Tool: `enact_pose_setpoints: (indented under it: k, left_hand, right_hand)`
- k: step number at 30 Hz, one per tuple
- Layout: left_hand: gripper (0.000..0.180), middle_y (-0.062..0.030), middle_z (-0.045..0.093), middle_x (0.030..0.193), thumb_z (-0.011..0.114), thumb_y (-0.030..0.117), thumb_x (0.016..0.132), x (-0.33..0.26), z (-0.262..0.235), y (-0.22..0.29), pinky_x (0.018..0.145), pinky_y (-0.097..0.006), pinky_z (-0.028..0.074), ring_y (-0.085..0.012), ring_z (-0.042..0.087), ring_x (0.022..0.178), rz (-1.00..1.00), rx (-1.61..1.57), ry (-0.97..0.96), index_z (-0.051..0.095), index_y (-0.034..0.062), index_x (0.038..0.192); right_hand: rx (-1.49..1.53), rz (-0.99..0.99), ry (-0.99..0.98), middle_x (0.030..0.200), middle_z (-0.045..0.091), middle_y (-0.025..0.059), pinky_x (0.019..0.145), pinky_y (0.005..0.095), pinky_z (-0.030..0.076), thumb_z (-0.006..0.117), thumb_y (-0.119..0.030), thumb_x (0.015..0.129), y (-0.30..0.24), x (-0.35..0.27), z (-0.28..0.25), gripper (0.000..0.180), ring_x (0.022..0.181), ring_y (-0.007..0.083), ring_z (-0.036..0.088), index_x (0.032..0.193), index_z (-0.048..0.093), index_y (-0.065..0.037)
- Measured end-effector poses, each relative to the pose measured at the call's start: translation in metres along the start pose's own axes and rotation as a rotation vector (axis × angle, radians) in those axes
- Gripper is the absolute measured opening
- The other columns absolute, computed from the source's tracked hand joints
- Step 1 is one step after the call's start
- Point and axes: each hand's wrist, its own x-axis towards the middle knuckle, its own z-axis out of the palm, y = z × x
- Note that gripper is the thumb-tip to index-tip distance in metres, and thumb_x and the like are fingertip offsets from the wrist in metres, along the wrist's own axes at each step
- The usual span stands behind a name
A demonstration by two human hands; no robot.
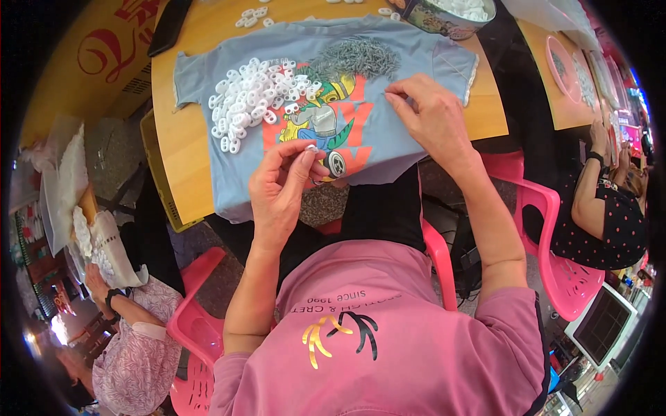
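A: L hand (281, 182) status?
B: Raised just above near edge of grey T-shirt (361, 149); thumb and fingertips pinched on one small white plastic ring (311, 148). Closed on it.
A: R hand (433, 114)?
B: Palm down on shirt, fingertips drawn together near pile of small metal screws (355, 59). Whether a screw is gripped: can't tell. Hands apart.
A: Step in hand?
B: Judged as assembly, ring held ready, screw being picked. Next move likely needs fine alignment of screw to ring hole; small parts, slip risk.
A: Stock?
B: Heap of white rings (253, 97) on shirt's left half, screws just beside it.
A: Surface, room?
B: Shirt spread over wooden table (184, 139). Printed bowl (451, 17) at far edge, dark phone (168, 26) far left. Pink plastic chairs (548, 236) around. Other persons seated L and R, busy w/ own work.
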Motion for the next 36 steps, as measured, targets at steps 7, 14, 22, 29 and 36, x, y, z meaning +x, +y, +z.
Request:
enact_pose_setpoints:
  k: [7, 14, 22, 29, 36]
  left_hand:
    - [0.018, -0.0115, 0.066, 0.093, 0.056, 0.005, 0.095, -0.001, 0.001, 0.005, 0.070, -0.024, 0.053, -0.0120, 0.064, 0.078, -0.042, 0.003, 0.015, 0.057, -0.0037, 0.111]
    - [0.018, -0.0110, 0.068, 0.093, 0.060, 0.011, 0.094, 0.003, -0.005, 0.011, 0.066, -0.024, 0.053, -0.0115, 0.064, 0.073, -0.143, -0.237, 0.096, 0.059, -0.0013, 0.107]
    - [0.017, -0.0143, 0.068, 0.092, 0.061, 0.010, 0.093, -0.008, -0.009, 0.022, 0.063, -0.025, 0.055, -0.0163, 0.067, 0.071, -0.200, -0.510, 0.053, 0.059, -0.0019, 0.104]
    - [0.017, -0.0136, 0.068, 0.089, 0.062, 0.012, 0.093, -0.021, -0.007, 0.031, 0.064, -0.025, 0.055, -0.0164, 0.067, 0.069, -0.139, -0.473, 0.047, 0.059, -0.0016, 0.102]
    - [0.016, -0.0099, 0.067, 0.085, 0.063, 0.012, 0.092, -0.031, -0.005, 0.035, 0.064, -0.025, 0.053, -0.0150, 0.066, 0.070, -0.075, -0.432, 0.059, 0.059, -0.0006, 0.100]
  right_hand:
    - [-0.252, -0.160, -0.099, 0.082, 0.062, 0.0093, 0.064, 0.0370, 0.048, 0.066, -0.012, 0.083, -0.009, 0.012, -0.002, 0.010, 0.072, 0.0292, 0.062, 0.088, 0.063, -0.004]
    - [-0.119, -0.134, -0.148, 0.089, 0.062, 0.0079, 0.064, 0.0310, 0.048, 0.063, -0.009, 0.085, -0.011, 0.016, -0.011, 0.010, 0.069, 0.0205, 0.061, 0.093, 0.061, -0.003]
    - [0.708, 0.167, -0.152, 0.093, 0.063, 0.0033, 0.069, 0.0215, 0.047, 0.056, -0.008, 0.095, -0.053, 0.000, 0.008, 0.023, 0.070, 0.0084, 0.057, 0.113, 0.062, 0.005]
    - [1.234, 0.388, -0.237, 0.091, 0.065, 0.0061, 0.064, 0.0192, 0.046, 0.063, -0.011, 0.092, -0.097, -0.017, 0.025, 0.019, 0.066, 0.0060, 0.053, 0.106, 0.064, 0.002]
    - [1.347, 0.428, -0.281, 0.087, 0.064, 0.0028, 0.061, 0.0198, 0.044, 0.064, -0.015, 0.092, -0.109, -0.029, 0.033, 0.017, 0.067, 0.0054, 0.052, 0.102, 0.064, -0.001]
